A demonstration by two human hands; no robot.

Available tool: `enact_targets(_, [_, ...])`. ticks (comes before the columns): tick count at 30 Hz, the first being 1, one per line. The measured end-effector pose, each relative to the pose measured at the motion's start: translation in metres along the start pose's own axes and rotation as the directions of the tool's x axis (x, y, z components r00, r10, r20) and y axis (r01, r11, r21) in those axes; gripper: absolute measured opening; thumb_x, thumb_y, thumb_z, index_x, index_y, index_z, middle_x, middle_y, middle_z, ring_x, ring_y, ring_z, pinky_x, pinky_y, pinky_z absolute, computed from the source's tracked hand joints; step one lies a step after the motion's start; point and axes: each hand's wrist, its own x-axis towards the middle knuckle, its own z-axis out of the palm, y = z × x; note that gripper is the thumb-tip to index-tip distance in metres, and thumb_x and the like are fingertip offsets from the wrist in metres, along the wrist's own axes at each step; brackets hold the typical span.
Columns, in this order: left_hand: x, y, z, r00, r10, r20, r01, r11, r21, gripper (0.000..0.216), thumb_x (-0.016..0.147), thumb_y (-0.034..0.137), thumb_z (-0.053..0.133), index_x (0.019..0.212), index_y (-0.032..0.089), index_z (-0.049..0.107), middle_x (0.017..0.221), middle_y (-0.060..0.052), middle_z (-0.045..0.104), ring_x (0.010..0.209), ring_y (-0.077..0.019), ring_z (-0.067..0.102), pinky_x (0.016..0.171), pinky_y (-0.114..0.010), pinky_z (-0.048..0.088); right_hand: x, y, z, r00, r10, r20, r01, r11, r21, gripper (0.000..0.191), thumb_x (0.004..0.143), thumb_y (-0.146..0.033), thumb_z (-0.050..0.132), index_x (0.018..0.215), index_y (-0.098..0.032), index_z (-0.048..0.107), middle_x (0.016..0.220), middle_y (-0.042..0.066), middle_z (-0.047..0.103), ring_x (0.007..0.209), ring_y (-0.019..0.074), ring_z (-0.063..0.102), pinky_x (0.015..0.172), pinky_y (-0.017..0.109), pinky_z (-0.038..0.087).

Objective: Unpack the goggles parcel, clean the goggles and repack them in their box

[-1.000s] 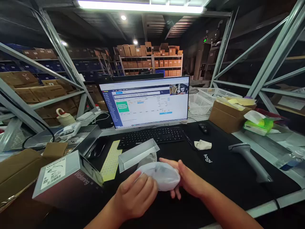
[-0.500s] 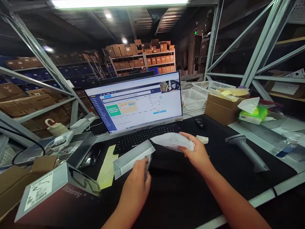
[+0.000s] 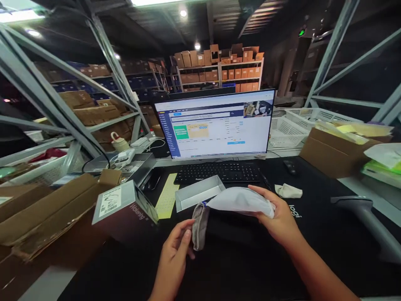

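My right hand (image 3: 280, 215) grips one end of a white wrapped bundle (image 3: 238, 200), long and rounded; what is inside is hidden. In my left hand (image 3: 177, 246), thumb and fingers hold the edge of a soft grey pouch (image 3: 200, 230). A bit of blue shows at the pouch's top, close to the bundle's left tip. Just behind both lies an open, shallow silver-grey box tray (image 3: 199, 194). To the left stands a dark box (image 3: 125, 215) marked "Wakening", with a white label on its grey side.
A keyboard (image 3: 216, 172) and lit monitor (image 3: 216, 129) stand behind. On the right are a crumpled white piece (image 3: 288, 191), a barcode scanner (image 3: 366, 217), a mouse (image 3: 291, 168) and a cardboard box (image 3: 332, 152). An open carton (image 3: 56, 213) and yellow sheet (image 3: 167, 196) sit left.
The view has swung left, so the scene sits further right. The grey pouch now hangs upright in plain sight at my left fingers, near the bundle's tip. My right hand still grips the bundle.
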Motion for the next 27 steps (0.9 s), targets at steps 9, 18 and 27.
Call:
enact_targets(9, [-0.005, 0.005, 0.036, 0.978, 0.207, 0.03, -0.209, 0.963, 0.171, 0.028, 0.083, 0.026, 0.063, 0.107, 0.022, 0.076, 0.117, -0.011, 0.066, 0.097, -0.024, 0.068, 0.078, -0.036, 0.062, -0.01, 0.007, 0.0, 0.989, -0.146, -0.032, 0.145, 0.989, -0.021, 0.053, 0.07, -0.022, 0.077, 0.123, -0.023, 0.068, 0.095, 0.005, 0.077, 0.077, 0.0205, 0.072, 0.069, 0.03, 0.06])
enact_targets(18, [0.0, -0.005, 0.041, 0.932, 0.359, -0.048, -0.345, 0.919, 0.19, 0.053, 0.073, 0.001, 0.051, 0.114, 0.025, 0.076, 0.126, -0.01, 0.067, 0.118, -0.0248, 0.067, 0.1, -0.041, 0.057, -0.016, 0.009, 0.023, 0.801, -0.569, 0.189, 0.598, 0.739, -0.311, 0.029, 0.078, -0.011, 0.062, 0.102, -0.025, 0.071, 0.088, 0.001, 0.079, 0.075, 0.0186, 0.076, 0.065, 0.027, 0.059])
enact_targets(27, [0.0, -0.009, 0.043, 0.862, 0.493, -0.116, -0.425, 0.828, 0.366, 0.066, 0.075, 0.0, 0.049, 0.136, 0.022, 0.061, 0.142, -0.01, 0.062, 0.129, -0.0257, 0.06, 0.103, -0.046, 0.057, -0.013, 0.014, 0.029, 0.721, -0.632, 0.285, 0.687, 0.597, -0.415, 0.027, 0.082, -0.006, 0.053, 0.1, -0.022, 0.065, 0.081, 0.001, 0.076, 0.066, 0.0166, 0.071, 0.055, 0.026, 0.053])
